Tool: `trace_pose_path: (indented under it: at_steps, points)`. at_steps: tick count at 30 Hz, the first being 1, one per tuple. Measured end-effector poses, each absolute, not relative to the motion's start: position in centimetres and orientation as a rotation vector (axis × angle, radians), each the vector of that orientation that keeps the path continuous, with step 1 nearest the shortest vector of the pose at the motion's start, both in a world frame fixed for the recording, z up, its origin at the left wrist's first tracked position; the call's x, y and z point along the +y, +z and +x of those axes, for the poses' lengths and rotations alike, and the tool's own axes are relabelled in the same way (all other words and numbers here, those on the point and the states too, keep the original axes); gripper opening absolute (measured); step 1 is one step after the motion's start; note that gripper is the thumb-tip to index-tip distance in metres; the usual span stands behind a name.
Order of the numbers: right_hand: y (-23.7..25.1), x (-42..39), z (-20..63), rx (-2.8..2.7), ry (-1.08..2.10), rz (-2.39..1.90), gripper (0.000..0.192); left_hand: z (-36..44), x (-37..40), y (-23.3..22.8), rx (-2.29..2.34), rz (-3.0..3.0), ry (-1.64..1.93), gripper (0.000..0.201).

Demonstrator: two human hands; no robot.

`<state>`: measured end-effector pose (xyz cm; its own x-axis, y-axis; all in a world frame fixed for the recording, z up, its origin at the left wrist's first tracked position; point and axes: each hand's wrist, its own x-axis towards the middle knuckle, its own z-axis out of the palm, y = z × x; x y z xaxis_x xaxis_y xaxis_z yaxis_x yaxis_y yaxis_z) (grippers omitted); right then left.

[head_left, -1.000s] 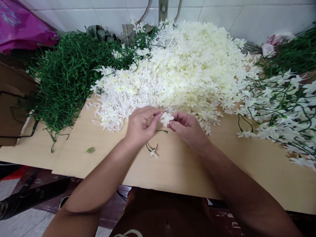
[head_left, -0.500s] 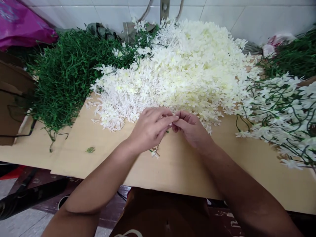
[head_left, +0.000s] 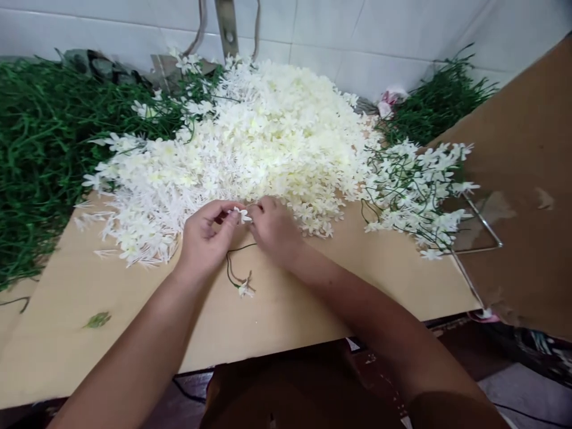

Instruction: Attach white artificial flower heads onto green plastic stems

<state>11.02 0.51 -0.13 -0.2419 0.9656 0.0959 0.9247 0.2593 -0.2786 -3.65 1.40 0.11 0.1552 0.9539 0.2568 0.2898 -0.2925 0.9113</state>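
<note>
A tan desk [head_left: 313, 310] stands against a white tiled wall [head_left: 357, 36]. Green stems [head_left: 40, 155] heap at nine o'clock, white blossoms [head_left: 250, 143] at twelve, finished sprays [head_left: 415, 185] at two. No writing shows. The left hand [head_left: 205, 238] and right hand [head_left: 272, 229] pinch one small flower [head_left: 242, 214] between their fingers, its stem [head_left: 232, 268] trailing below. Since the earlier frame the view has swung right, revealing brown cardboard [head_left: 527, 196].

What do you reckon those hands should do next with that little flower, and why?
Probably press the white blossom, pinched between the left hand and right hand, onto the green stem dangling below, which seems to carry just one flower at its lower end.
</note>
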Motion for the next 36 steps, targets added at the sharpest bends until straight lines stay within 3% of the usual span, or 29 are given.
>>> trace_pose_path:
  at_steps: [6, 14, 20, 30, 36]
  points:
    - [-0.1, 1.7, 10.5, -2.344, 0.192, -1.724, 0.027, -3.4, 1.8, -0.1, 1.320, 1.574, 1.133, 0.018]
    - [-0.2, 1.2, 13.0, -1.744, 0.591, -1.408, 0.005, -3.3, 2.3, -0.8, 1.319, 1.508, 1.134, 0.017]
    - [-1.3, 1.4, 14.4, -1.416, 0.903, -1.292, 0.008, -3.3, 2.5, -1.1, 1.337, 1.484, 1.121, 0.016]
    - [0.3, 2.6, 15.6, -1.384, 0.804, -1.259, 0.003, -3.3, 2.6, -1.6, 1.335, 1.481, 1.072, 0.018]
    - [0.8, 3.8, 17.2, -1.337, 0.735, -1.346, 0.015, -3.3, 2.6, -1.7, 1.348, 1.501, 1.044, 0.021]
